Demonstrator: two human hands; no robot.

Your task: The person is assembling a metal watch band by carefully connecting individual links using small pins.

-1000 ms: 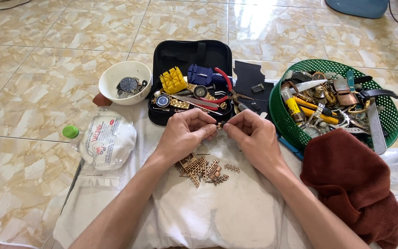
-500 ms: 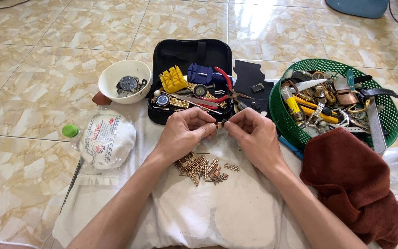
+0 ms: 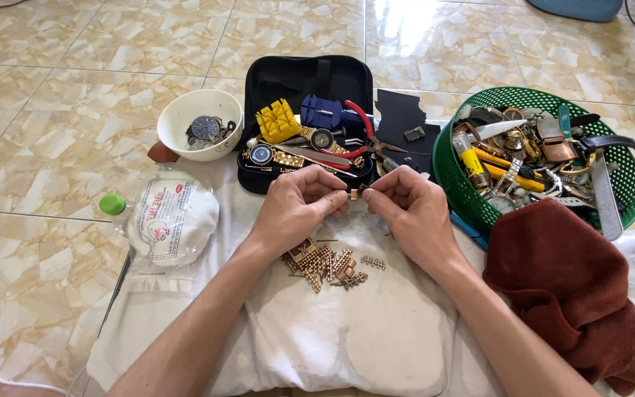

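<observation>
Just at 6 o'clock of the black tool case (image 3: 310, 73), left hand (image 3: 295, 209) and right hand (image 3: 409, 213) stay pinched on a small copper link (image 3: 352, 194), unmoved; loose link pile (image 3: 328, 263) below on white cloth (image 3: 376, 331).

Two bare forearms enter from the bottom edge, each ending in a bare hand: the left hand (image 3: 294, 208) and the right hand (image 3: 411, 213). No sleeves, gloves, rings, watch or bracelets show on either. The fingers (image 3: 330, 204) are slim, the nails short and plain. The wrists are uncovered.
</observation>
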